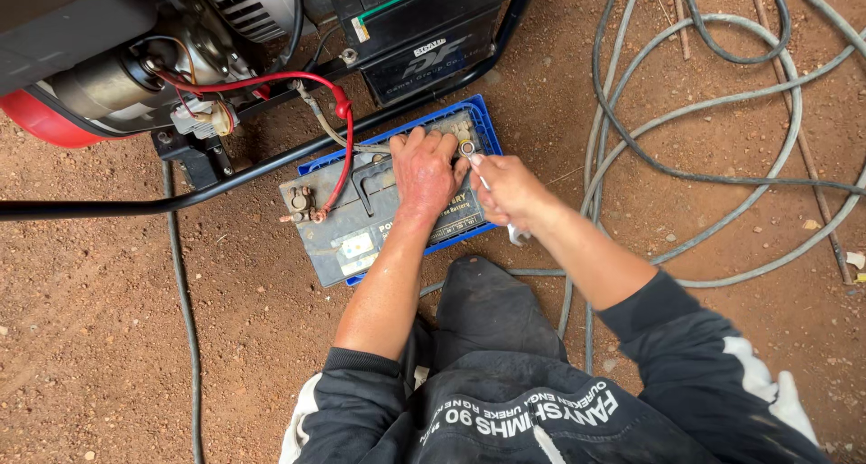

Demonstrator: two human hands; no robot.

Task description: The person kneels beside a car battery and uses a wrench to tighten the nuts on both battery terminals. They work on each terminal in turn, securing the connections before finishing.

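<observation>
A person crouches on bare red-brown dirt ground (pixel 108 338), seen from above, working on a grimy car battery (pixel 379 213) that lies on a blue plastic tray (pixel 478 121) just in front of their knees. The left hand (pixel 424 171) lies palm down on top of the battery, fingers spread and reaching toward the terminal at its far right corner. The right hand (pixel 507 189) is closed around a metal spanner (pixel 492 193), whose ring end sits on that terminal (pixel 467 147). A red cable (pixel 347 148) runs from the battery's left terminal up to a generator (pixel 180 49) standing in a black tube frame at the far side. A second black battery (pixel 424 40) sits inside the frame. Grey hoses (pixel 704 103) loop across the ground to the right.
</observation>
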